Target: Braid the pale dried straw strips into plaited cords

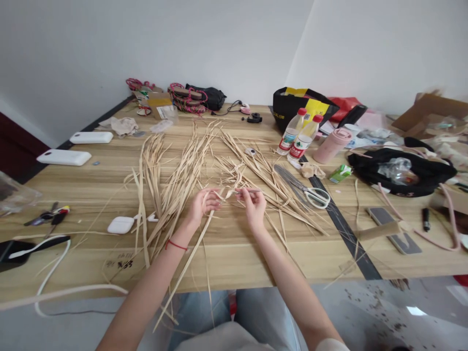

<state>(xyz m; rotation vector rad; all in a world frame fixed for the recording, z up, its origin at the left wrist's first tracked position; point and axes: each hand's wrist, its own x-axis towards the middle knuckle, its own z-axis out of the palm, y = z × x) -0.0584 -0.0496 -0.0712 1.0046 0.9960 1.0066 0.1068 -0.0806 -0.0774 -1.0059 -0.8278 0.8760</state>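
We see left hand and right hand pinching 1 straw strip between them; sharp bending could snap brittle strip.

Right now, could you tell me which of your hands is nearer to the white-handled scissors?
Right. The right hand pinches a straw strip just left of the scissors; the left hand is farther left, also gripping that strip.

Bright, even daylight; soft shadows, wide-angle stretching, blurred right edge.
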